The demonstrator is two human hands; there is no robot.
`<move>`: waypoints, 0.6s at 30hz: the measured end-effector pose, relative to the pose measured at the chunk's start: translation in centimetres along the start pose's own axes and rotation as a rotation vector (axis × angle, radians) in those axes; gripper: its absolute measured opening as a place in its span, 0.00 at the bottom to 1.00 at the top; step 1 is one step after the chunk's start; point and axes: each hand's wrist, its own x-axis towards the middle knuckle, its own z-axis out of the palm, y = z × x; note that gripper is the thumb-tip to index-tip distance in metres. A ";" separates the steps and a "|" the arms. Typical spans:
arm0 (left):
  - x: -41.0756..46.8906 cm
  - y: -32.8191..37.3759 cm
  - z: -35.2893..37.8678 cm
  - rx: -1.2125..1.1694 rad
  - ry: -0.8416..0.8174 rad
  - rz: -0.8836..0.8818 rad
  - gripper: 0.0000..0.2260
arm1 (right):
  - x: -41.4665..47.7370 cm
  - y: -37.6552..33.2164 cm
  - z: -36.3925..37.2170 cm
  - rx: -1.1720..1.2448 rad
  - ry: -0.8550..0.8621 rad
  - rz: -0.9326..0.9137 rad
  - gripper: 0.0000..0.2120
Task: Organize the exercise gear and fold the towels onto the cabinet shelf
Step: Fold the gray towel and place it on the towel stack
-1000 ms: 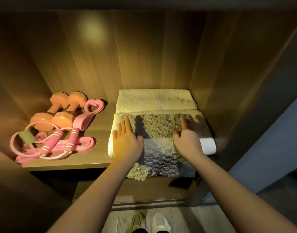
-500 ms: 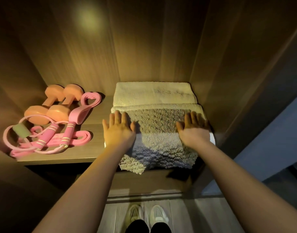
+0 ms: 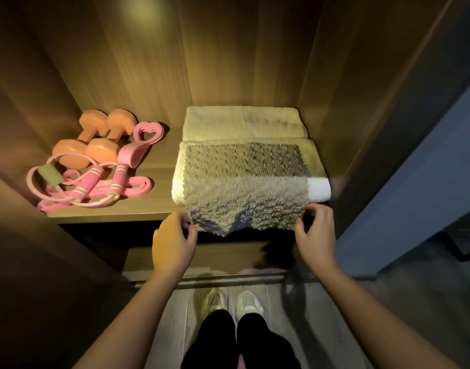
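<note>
Both arms forward; left grip (image 3: 173, 239), right grip (image 3: 315, 229) curled, pinching.

Grey towel (image 3: 244, 187): shaggy, coarse-looped cloth. Cream towel (image 3: 241, 122): finer terry, soft nap. Shelf (image 3: 159, 161), back panel (image 3: 201, 62): wood grain, smooth, low sheen. Dumbbells (image 3: 102, 150): smooth matt orange coating. Pink band (image 3: 138, 186): flat, rubbery-looking, matt.
</note>
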 end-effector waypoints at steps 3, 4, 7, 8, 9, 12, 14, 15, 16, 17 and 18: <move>0.3 -1.0 1.5 -0.242 -0.200 -0.316 0.13 | 0.9 0.3 0.9 0.279 -0.109 0.361 0.21; 0.6 -0.9 2.0 -0.318 -0.237 -0.378 0.16 | 1.3 0.4 1.3 0.343 -0.146 0.440 0.22; 1.3 -0.6 3.1 -0.418 -0.244 -0.464 0.16 | 1.8 0.7 1.9 0.353 -0.230 0.501 0.20; 1.4 -0.6 3.3 -0.404 -0.235 -0.467 0.14 | 1.9 0.8 1.9 0.323 -0.260 0.490 0.17; 1.3 -0.6 3.4 -0.377 -0.225 -0.449 0.11 | 1.8 0.9 1.8 0.282 -0.296 0.471 0.14; 0.8 -1.0 3.3 -0.346 -0.209 -0.343 0.06 | 1.2 1.5 1.5 0.201 -0.383 0.411 0.06; 0.2 -1.3 3.1 -0.371 -0.234 -0.354 0.09 | 0.6 1.8 1.1 0.211 -0.397 0.384 0.06; -0.2 -1.5 2.9 -0.401 -0.246 -0.377 0.08 | 0.3 1.8 0.8 0.222 -0.400 0.372 0.07; -0.5 -1.7 2.7 -0.441 -0.252 -0.398 0.08 | -0.1 1.9 0.5 0.237 -0.404 0.366 0.08; -0.8 -1.9 2.5 -0.487 -0.254 -0.415 0.07 | -0.5 1.8 0.2 0.257 -0.408 0.365 0.08; -1.0 -1.9 2.3 -0.531 -0.252 -0.436 0.06 | -0.7 1.8 -0.2 0.274 -0.409 0.367 0.08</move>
